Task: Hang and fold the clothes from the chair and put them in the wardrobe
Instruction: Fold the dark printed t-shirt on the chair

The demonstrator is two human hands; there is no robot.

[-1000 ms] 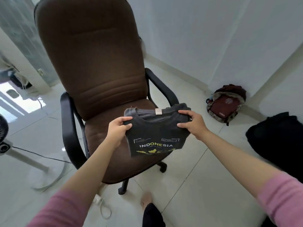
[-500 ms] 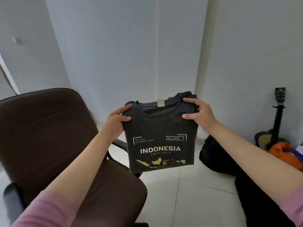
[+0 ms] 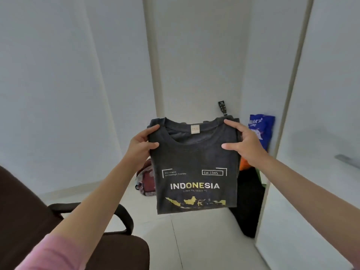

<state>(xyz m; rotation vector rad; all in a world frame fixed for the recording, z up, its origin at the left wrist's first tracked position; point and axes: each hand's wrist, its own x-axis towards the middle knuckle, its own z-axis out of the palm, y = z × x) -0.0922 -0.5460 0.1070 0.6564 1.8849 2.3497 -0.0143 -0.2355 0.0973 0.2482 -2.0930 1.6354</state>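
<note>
Between both hands: folded charcoal cotton T-shirt, soft, light; left hand and right hand pinch its shoulder corners.

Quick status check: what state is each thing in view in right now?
T-shirt: folded, held up in the air, print facing the camera.
Left hand: grips the shirt's left shoulder.
Right hand: grips the shirt's right shoulder.
Chair: seat bare where visible.
Guitar: upright against the wall, mostly hidden.
Blue bag: standing by the wall.

Pale tiled floor carries brown chair, backpack, black bag.
</note>
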